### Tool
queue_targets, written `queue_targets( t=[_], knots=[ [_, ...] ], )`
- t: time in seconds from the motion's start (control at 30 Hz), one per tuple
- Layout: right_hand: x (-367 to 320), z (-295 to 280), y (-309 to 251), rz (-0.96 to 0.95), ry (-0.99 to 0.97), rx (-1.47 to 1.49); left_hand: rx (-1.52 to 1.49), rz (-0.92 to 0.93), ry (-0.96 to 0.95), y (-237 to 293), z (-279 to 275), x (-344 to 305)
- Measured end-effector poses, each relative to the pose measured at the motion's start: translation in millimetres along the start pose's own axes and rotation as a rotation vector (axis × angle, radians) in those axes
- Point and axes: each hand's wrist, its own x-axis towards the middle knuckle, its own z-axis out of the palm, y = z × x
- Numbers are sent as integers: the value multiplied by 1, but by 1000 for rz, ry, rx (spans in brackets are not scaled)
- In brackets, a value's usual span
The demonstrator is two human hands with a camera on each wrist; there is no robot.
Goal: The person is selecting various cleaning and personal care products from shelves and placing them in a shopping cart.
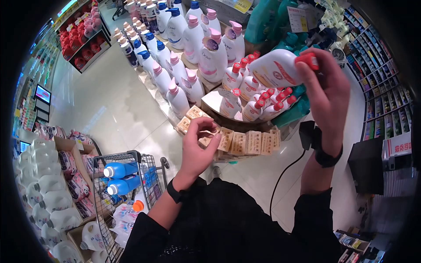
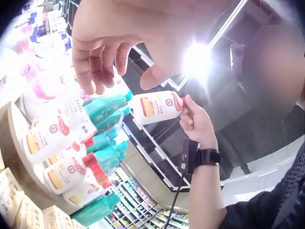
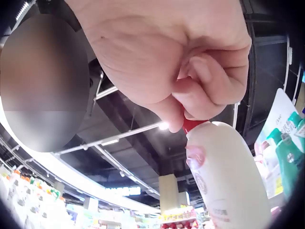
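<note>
Head view, and it's the right hand (image 1: pixel 325 85) with the action: thumb and fingers pinch the red cap (image 1: pixel 308 61) of a white bottle (image 1: pixel 275 68), tipped nearly sideways, its base to the left. That bottle hangs clear above a cluster of red-capped bottles (image 1: pixel 262 107) on the display, right of centre. Over to the left hand (image 1: pixel 201 147): fingers loosely bent, thumb apart, nothing in its grasp as the left wrist view shows, poised just by the small printed boxes (image 1: pixel 253 142) lined along the display's near edge. Farther off, to the left, stand pump bottles (image 1: pixel 212 61); green bottles (image 1: pixel 263 22) rise at the far side. And down near left, a wire cart (image 1: pixel 117 156) carries blue bottles (image 1: pixel 125 186).
</note>
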Motion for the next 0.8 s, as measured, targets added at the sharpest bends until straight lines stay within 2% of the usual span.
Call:
queue_targets(
  t=[0.03,0.1,0.17,0.2,0.27,0.3,0.37,0.4,0.57,0.63,0.8],
  knots=[
    [-4,1,-10,-1,-3,0,-1,-1,3,9,-6,-4],
    [-12,10,-26,125,-237,355,-223,9,-21,25,-20,-14],
    [-22,31,-35,232,-471,548,-314,-82,-222,44,-35,-24],
    [-25,40,-38,376,-604,593,-389,-172,-292,51,-43,-34],
    [-39,78,-45,488,-678,692,-494,-295,-401,66,-59,-57],
    [-45,96,-43,533,-729,755,-488,-305,-380,71,-64,-65],
    [-56,124,-40,580,-762,804,-745,-545,-224,77,-72,-82],
    [-59,136,-39,613,-778,834,-791,-575,-155,74,-78,-89],
    [-81,184,-39,646,-866,917,-791,-577,18,73,-97,-117],
    [-87,195,-47,689,-806,935,-720,-557,30,73,-101,-125],
    [-90,211,-46,619,-959,1007,-750,-564,78,82,-112,-140]
  ],
)
